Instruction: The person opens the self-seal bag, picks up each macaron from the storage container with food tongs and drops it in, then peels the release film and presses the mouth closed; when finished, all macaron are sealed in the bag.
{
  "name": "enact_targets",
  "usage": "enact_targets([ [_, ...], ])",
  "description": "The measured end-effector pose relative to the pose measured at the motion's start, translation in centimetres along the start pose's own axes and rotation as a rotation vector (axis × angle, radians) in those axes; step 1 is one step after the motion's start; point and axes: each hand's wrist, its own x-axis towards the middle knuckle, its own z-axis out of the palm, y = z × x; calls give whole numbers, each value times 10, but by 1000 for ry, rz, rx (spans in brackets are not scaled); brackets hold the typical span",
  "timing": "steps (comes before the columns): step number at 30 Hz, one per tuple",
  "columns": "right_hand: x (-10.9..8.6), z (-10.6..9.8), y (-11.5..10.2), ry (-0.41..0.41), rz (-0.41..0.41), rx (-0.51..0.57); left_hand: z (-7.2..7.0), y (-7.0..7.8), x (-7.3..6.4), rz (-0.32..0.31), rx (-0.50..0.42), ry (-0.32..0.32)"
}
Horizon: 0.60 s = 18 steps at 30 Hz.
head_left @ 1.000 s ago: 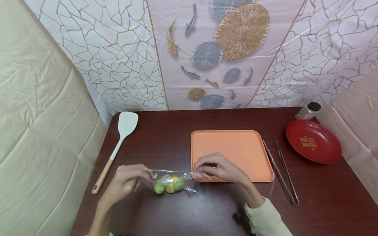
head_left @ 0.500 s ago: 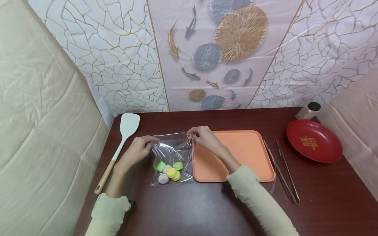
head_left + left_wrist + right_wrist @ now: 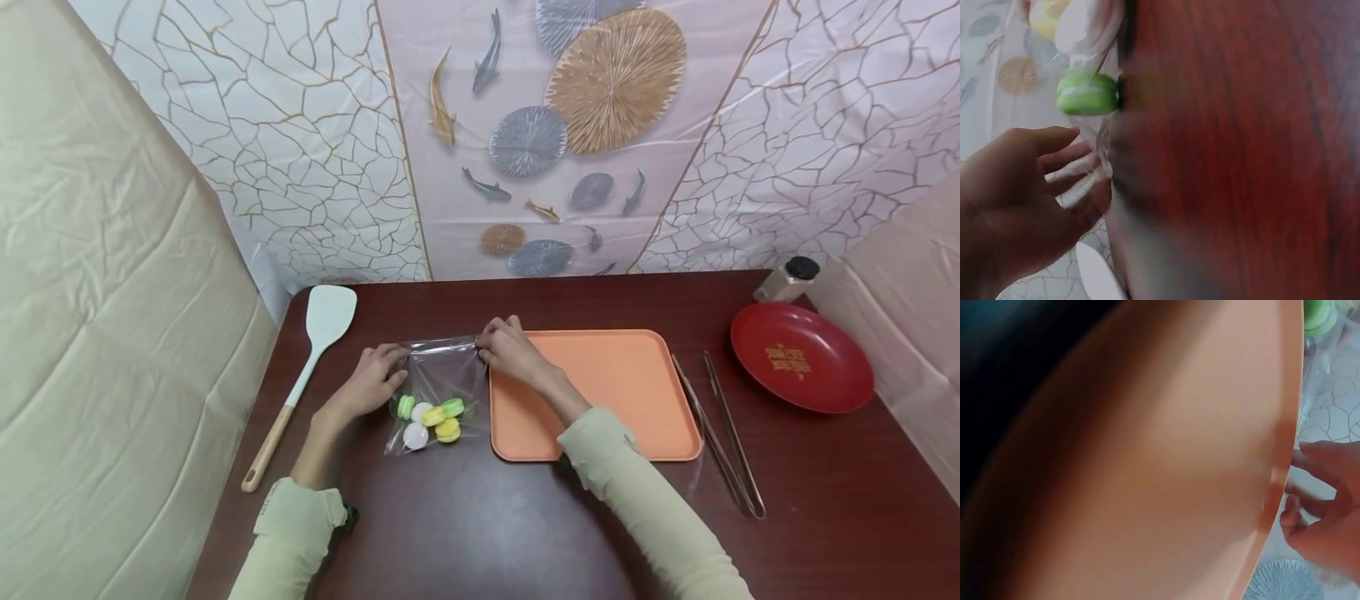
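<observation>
A clear plastic bag [image 3: 446, 375] lies on the dark table left of centre, its top edge stretched between my hands. Inside it are several macarons [image 3: 433, 416], green, yellow and pale lilac; a green one [image 3: 1087, 94] shows large in the left wrist view. My left hand [image 3: 369, 382] rests at the bag's upper left corner, fingertips on the film and thumb spread apart from them. My right hand [image 3: 513, 354] pinches the upper right corner, its fingers bent beside the tray's left edge; the tray partly hides those fingertips in the right wrist view.
An orange tray [image 3: 600, 400] lies right of the bag, with metal tongs [image 3: 731, 450] along its right side. Farther right are a red plate [image 3: 802, 358] and a black-lidded jar [image 3: 787, 279]. A white spatula [image 3: 307, 367] with a wooden handle lies at left.
Both hands have moved forward with the bag, which went from bunched to spread out. Over the last half second the bag has flattened and the left thumb has parted from the fingers.
</observation>
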Motion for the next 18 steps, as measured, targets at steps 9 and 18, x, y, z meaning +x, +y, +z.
enact_targets([
  [9, -45, -33, -6, 73, -8, 118, -17, 71, -18, -263, 120, -28],
  [18, -150, -104, -9, 495, -142, 43, -38, 171, -50, -103, 8, 171],
])
